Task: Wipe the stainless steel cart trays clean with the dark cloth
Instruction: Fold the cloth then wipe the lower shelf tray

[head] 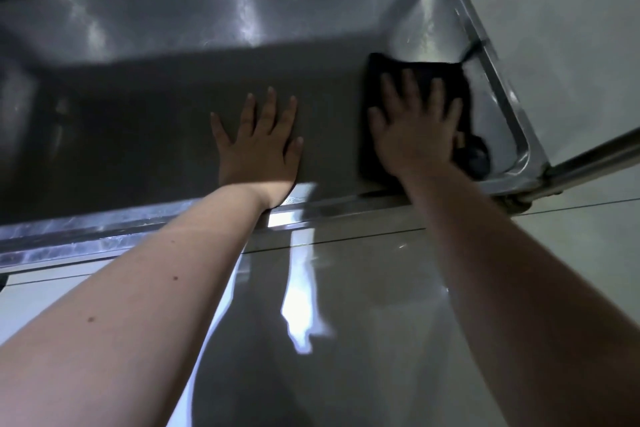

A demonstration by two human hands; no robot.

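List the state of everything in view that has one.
tray: level, shiny, partly in shadow.
dark cloth: spread flat near the tray's right end.
left hand: open, flat on the bare tray floor.
right hand: open, fingers spread, pressing the dark cloth.

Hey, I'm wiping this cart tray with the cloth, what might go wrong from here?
The bare left hand presses flat on the tray and may leave smudges on the steel. The dark cloth under the right hand looks bunched at the near right corner, so it could skip that corner.
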